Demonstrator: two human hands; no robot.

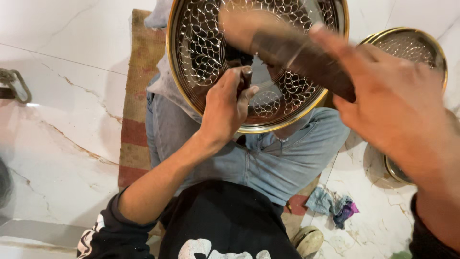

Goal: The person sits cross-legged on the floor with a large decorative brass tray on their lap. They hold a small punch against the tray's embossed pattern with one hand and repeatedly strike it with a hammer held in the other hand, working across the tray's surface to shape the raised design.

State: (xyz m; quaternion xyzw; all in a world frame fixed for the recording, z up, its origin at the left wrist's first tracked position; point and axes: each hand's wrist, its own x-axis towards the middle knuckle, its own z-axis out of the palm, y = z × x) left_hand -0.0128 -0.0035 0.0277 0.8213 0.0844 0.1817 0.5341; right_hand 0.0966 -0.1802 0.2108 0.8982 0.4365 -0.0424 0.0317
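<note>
Pinching a thin punch upright between thumb and fingers, my left hand presses its tip onto the round engraved metal tray resting across my lap. My right hand is clamped around a dark, blurred hammer above the tray. A 2nd similar tray lies on the marble floor beyond.

Engraved metal tray: top cut off by frame edge. Dark tool in right hand: motion-blurred, kind unclear. Second tray: partly hidden behind that hand. Small punch: mostly hidden in left hand.
</note>
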